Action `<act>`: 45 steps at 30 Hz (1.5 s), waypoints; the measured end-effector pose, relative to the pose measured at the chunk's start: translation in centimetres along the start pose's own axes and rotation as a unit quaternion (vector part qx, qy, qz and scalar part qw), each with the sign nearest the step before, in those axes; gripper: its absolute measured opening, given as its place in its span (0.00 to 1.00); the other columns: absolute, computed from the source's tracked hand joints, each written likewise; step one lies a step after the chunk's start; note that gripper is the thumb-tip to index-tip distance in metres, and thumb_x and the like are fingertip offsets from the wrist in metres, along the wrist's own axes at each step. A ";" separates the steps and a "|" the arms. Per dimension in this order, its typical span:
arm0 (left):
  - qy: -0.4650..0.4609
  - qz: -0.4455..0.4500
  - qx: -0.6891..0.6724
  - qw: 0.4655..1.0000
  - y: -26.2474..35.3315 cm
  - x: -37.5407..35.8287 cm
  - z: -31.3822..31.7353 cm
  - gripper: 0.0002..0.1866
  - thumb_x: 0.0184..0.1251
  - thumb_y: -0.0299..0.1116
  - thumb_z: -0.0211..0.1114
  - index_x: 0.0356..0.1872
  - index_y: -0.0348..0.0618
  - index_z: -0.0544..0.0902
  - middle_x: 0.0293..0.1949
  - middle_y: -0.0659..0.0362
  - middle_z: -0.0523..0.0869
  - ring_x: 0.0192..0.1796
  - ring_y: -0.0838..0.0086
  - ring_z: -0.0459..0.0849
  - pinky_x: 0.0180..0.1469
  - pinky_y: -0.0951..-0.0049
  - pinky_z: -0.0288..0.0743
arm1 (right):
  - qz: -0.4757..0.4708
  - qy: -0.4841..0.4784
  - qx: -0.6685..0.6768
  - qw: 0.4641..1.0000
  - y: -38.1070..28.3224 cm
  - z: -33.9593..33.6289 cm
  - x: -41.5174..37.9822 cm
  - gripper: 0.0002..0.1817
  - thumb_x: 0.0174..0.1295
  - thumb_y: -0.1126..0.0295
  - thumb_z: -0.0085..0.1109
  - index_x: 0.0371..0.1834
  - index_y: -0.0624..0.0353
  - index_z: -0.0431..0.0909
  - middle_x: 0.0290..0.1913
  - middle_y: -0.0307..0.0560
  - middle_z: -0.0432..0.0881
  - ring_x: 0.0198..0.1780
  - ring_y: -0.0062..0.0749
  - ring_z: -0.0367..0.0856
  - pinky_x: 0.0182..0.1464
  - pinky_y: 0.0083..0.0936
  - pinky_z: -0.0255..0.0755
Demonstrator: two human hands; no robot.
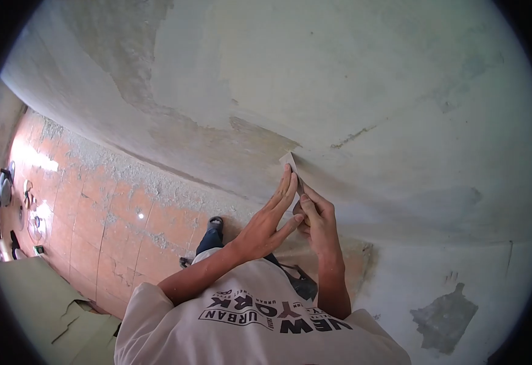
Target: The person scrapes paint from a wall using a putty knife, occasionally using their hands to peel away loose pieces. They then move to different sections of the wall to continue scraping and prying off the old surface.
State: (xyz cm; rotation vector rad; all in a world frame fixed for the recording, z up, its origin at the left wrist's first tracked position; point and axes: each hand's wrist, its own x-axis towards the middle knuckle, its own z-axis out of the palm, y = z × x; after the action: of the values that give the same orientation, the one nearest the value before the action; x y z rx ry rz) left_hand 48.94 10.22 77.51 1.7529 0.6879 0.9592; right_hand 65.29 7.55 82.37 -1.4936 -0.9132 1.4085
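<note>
A flat scraper (288,159) has its pale blade against the wall (363,79), at the end of a brownish patch where the surface coat is off. My right hand (319,219) is wrapped round the scraper's handle, thumb up along it. The fingers of my left hand (272,222) are stretched out together, their tips pressing on the blade. My left thumb points toward the handle, near my right hand. Part of the handle is hidden behind my fingers.
Pale flakes lie along the foot of the wall on the orange tiled floor (117,237). Greenish boards (53,304) are at the lower left. A fan (36,224) and other items stand at the far left. A dark bag-like object (302,285) is beside my legs.
</note>
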 end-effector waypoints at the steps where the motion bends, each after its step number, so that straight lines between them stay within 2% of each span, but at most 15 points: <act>1: 0.007 -0.001 0.001 1.000 0.0 0.0 -0.1 0.44 0.86 0.39 0.58 0.90 0.38 0.42 0.90 0.39 0.37 0.90 0.43 0.47 0.86 0.52 0.54 | 0.000 -0.005 0.004 1.000 0.0 0.1 0.1 0.25 0.87 0.64 0.50 0.83 0.53 0.73 0.26 0.26 0.67 0.22 0.08 0.55 0.21 0.14 0.50; 12: 0.003 -0.006 -0.006 1.000 -0.2 -0.2 0.7 0.43 0.85 0.37 0.60 0.89 0.36 0.47 0.89 0.36 0.40 0.90 0.44 0.45 0.88 0.55 0.51 | 0.005 0.019 0.023 1.000 2.4 0.8 0.0 0.25 0.89 0.68 0.46 0.85 0.56 0.68 0.30 0.26 0.66 0.24 0.09 0.57 0.23 0.14 0.55; 16: 0.009 -0.025 -0.037 0.999 0.3 -0.5 0.6 0.40 0.87 0.37 0.56 0.90 0.38 0.46 0.90 0.40 0.39 0.91 0.49 0.44 0.88 0.54 0.51 | -0.049 0.018 0.010 0.999 3.4 1.1 -0.7 0.26 0.88 0.70 0.44 0.86 0.60 0.66 0.38 0.32 0.74 0.30 0.10 0.62 0.30 0.13 0.61; 18: 0.026 -0.119 -0.138 0.983 -0.2 -1.1 0.2 0.38 0.89 0.36 0.52 0.90 0.37 0.47 0.91 0.41 0.39 0.91 0.52 0.45 0.88 0.55 0.51 | -0.053 0.007 0.009 0.999 3.8 1.6 -1.2 0.27 0.87 0.72 0.42 0.86 0.61 0.65 0.42 0.36 0.78 0.32 0.11 0.64 0.34 0.13 0.64; 20: 0.016 -0.101 -0.069 0.992 -2.3 -2.7 0.7 0.36 0.90 0.37 0.54 0.89 0.35 0.51 0.89 0.38 0.50 0.89 0.52 0.57 0.83 0.60 0.61 | -0.167 0.007 -0.058 0.984 4.5 2.5 -1.4 0.28 0.87 0.72 0.39 0.88 0.57 0.64 0.36 0.31 0.71 0.30 0.10 0.62 0.32 0.13 0.61; 23: -0.005 -0.201 -0.321 0.926 -0.1 -3.5 0.3 0.33 0.93 0.40 0.50 0.88 0.37 0.55 0.76 0.50 0.73 0.76 0.67 0.73 0.78 0.66 0.68 | -0.198 0.026 -0.124 0.972 4.5 3.2 -1.7 0.32 0.83 0.76 0.43 0.90 0.58 0.56 0.41 0.40 0.74 0.38 0.20 0.70 0.42 0.19 0.70; 26: 0.046 -0.215 -0.318 0.922 -1.0 -4.2 0.6 0.32 0.93 0.39 0.50 0.87 0.37 0.56 0.72 0.52 0.76 0.68 0.70 0.78 0.71 0.70 0.73 | -0.246 0.053 -0.136 0.958 5.3 3.9 -1.4 0.42 0.78 0.80 0.51 0.93 0.57 0.46 0.45 0.51 0.79 0.47 0.31 0.78 0.51 0.27 0.77; 29: 0.069 -0.186 -0.266 0.943 -1.5 -4.1 0.3 0.30 0.93 0.38 0.49 0.86 0.37 0.59 0.68 0.54 0.79 0.59 0.76 0.78 0.63 0.72 0.76 | -0.242 0.047 -0.084 0.966 4.7 4.1 -1.5 0.37 0.75 0.79 0.57 0.88 0.60 0.61 0.51 0.54 0.81 0.55 0.39 0.81 0.59 0.35 0.77; 31: 0.080 -0.178 -0.206 0.959 -0.7 -4.0 -0.2 0.29 0.92 0.37 0.50 0.85 0.37 0.61 0.65 0.55 0.81 0.55 0.77 0.78 0.59 0.74 0.76 | -0.326 0.027 -0.211 0.921 5.4 3.4 -0.3 0.26 0.72 0.76 0.62 0.74 0.64 0.76 0.58 0.54 0.82 0.60 0.44 0.81 0.66 0.41 0.73; 36: 0.067 -0.232 -0.120 0.963 1.0 -3.4 0.0 0.27 0.90 0.33 0.54 0.83 0.37 0.65 0.42 0.63 0.87 0.33 0.85 0.75 0.36 0.81 0.71 | -0.287 -0.019 -0.028 0.957 6.7 1.1 0.5 0.15 0.74 0.72 0.64 0.59 0.67 0.81 0.53 0.48 0.84 0.60 0.38 0.80 0.65 0.35 0.72; 37: 0.076 -0.200 -0.110 0.971 1.0 -3.1 0.9 0.27 0.90 0.33 0.54 0.83 0.38 0.65 0.36 0.64 0.84 0.28 0.85 0.72 0.32 0.80 0.69 | -0.206 -0.042 0.077 0.975 6.5 0.4 0.4 0.13 0.76 0.71 0.63 0.58 0.66 0.81 0.53 0.46 0.83 0.59 0.34 0.80 0.64 0.32 0.72; 38: 0.081 -0.194 -0.105 0.972 0.9 -2.9 1.7 0.27 0.90 0.33 0.54 0.83 0.38 0.65 0.36 0.64 0.84 0.28 0.85 0.72 0.32 0.80 0.69 | -0.121 -0.066 0.181 0.974 6.2 -0.1 0.4 0.12 0.78 0.70 0.62 0.57 0.66 0.81 0.52 0.45 0.83 0.58 0.30 0.80 0.63 0.29 0.72; 40: 0.066 -0.170 -0.114 0.977 1.0 -2.3 3.4 0.28 0.91 0.34 0.53 0.85 0.38 0.63 0.33 0.63 0.82 0.28 0.86 0.71 0.31 0.80 0.68 | -0.169 -0.024 0.138 0.976 6.6 -0.7 1.4 0.11 0.83 0.65 0.59 0.55 0.63 0.81 0.51 0.41 0.82 0.53 0.23 0.79 0.58 0.26 0.72; 44: 0.076 -0.169 -0.131 0.974 -0.7 -1.4 6.0 0.14 0.93 0.38 0.48 0.62 0.39 0.75 0.28 0.66 0.74 0.25 0.85 0.68 0.28 0.80 0.65 | -0.196 0.078 0.144 0.967 7.0 -1.0 4.1 0.16 0.84 0.58 0.59 0.56 0.60 0.83 0.47 0.40 0.83 0.51 0.21 0.79 0.54 0.23 0.73; 45: 0.091 -0.179 -0.136 0.970 -0.6 -1.1 6.3 0.13 0.94 0.40 0.47 0.48 0.43 0.73 0.25 0.67 0.71 0.23 0.85 0.67 0.26 0.79 0.65 | -0.164 0.061 0.180 0.968 6.3 -1.2 4.2 0.16 0.84 0.57 0.58 0.55 0.61 0.82 0.46 0.43 0.85 0.46 0.23 0.82 0.50 0.23 0.75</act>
State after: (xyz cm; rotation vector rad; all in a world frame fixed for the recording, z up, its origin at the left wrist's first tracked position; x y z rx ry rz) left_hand 53.68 6.53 75.39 1.2583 0.9087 0.9196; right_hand 66.56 9.04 75.00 -1.0866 -0.7391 1.1522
